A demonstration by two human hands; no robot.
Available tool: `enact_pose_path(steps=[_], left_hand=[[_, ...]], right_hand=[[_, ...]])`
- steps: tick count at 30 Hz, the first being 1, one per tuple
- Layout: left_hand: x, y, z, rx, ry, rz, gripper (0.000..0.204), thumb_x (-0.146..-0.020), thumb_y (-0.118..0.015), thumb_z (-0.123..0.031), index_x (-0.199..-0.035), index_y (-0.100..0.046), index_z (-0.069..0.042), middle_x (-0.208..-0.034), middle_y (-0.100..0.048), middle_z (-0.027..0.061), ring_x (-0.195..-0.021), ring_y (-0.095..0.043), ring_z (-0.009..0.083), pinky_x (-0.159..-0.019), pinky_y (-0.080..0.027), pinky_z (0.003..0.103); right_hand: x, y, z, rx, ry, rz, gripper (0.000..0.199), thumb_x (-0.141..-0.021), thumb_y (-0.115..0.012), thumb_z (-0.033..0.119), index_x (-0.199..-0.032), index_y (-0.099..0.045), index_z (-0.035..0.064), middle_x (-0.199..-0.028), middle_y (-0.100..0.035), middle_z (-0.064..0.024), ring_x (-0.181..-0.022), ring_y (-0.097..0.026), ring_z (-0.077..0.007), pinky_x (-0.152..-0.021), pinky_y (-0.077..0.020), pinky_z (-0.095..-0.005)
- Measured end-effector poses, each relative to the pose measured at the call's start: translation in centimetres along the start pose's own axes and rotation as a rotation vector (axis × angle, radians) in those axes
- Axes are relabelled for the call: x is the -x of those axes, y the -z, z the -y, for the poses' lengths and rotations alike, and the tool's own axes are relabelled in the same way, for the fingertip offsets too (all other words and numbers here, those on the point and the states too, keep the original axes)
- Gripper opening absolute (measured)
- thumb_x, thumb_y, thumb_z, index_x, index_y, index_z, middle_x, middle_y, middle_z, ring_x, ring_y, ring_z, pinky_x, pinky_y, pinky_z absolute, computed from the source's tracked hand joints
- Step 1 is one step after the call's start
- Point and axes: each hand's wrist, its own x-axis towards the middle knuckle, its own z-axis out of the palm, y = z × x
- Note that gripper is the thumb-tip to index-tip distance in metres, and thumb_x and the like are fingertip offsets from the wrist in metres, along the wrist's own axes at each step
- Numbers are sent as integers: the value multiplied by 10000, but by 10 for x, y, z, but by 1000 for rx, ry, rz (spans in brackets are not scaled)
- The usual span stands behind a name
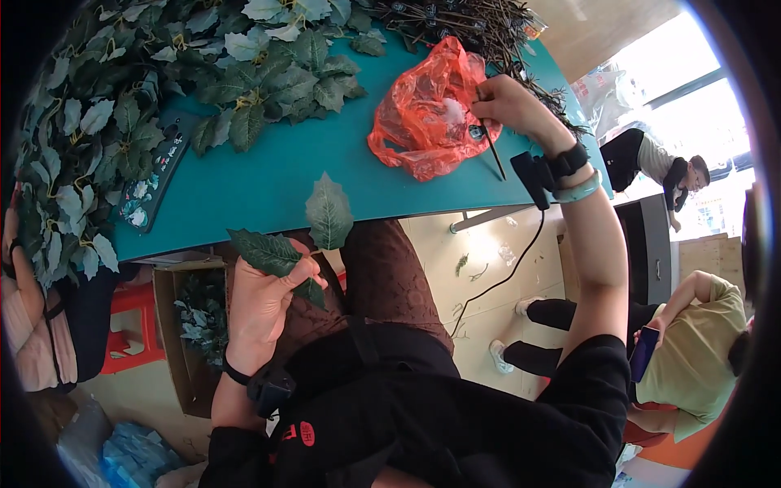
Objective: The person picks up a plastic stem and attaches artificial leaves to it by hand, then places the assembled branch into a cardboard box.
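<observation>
Left hand (262, 305): fingers are pinching shut around a small sprig of artificial leaves (303, 236), gripping it at the point where the stems are meeting. The sprig is standing just off the near edge of the teal tabletop (268, 179), held over the person's lap. Three leaves are showing: one pale green leaf pointing up and overlapping the tabletop edge, one darker leaf lying out to the left, one dark leaf hanging below the thumb. All are toothed, veined and matte, with a fabric or plastic look.

Right hand (508, 106): fingers are closing on a thin dark stem (490, 146), its lower end pointing down across the tabletop. The hand is resting against an orange plastic bag (423, 114), crumpled and open, with something white showing inside.

Progress, as a judgement: the sprig in the left hand is looking partly made up, with the dark stem not yet joined to it. A large heap of loose leaf clusters (122, 106) is lying on the tabletop to the left of the bag, and a bundle of bare dark stems (472, 28) is lying beyond the bag, so much material is appearing unused.

Also on the tabletop, left of the sprig: a dark flat device (154, 175). Below the tabletop: a cardboard box (191, 342) holding more green foliage. Right of the tabletop: a seated person in a yellow-green shirt (691, 358).
</observation>
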Motion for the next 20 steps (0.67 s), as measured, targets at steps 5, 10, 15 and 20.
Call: enact_pose_path(steps=[5, 10, 15, 20], left_hand=[[1, 4, 5, 176, 77, 23, 156, -852, -640, -58, -990, -586, -7, -843, -621, 94, -728, -621, 176, -667, -544, 331], [2, -9, -3, 180, 133, -71, 183, -856, -631, -44, -1023, -575, 7, -887, -637, 102, -755, -636, 174, -658, -534, 303], [-1, -15, -5, 77, 131, -41, 192, -875, -606, -59, -1049, -570, 14, -903, -635, 104, -784, -636, 168, -675, -522, 298], [5, -18, -2, -10, 125, 60, 229, -883, -601, -85, -1079, -556, 25, -962, -632, 126, -851, -636, 175, -739, -522, 336]], right_hand=[[22, 10, 9, -169, -8, 59, 156, -815, -606, 109, -712, -585, -6, -595, -540, 11, -512, -491, -63, -474, -385, -211], [64, -11, 39, -430, 70, 60, 110, -809, -593, 87, -739, -565, 6, -638, -527, 8, -498, -455, -48, -458, -353, -196], [132, -62, 103, -680, 129, 178, 54, -736, -605, -41, -771, -577, -11, -730, -581, -19, -586, -521, -33, -472, -396, -183], [139, -117, 134, -501, 532, 79, 91, -798, -578, -19, -828, -631, 49, -778, -606, -25, -572, -574, -116, -498, -443, -208]])
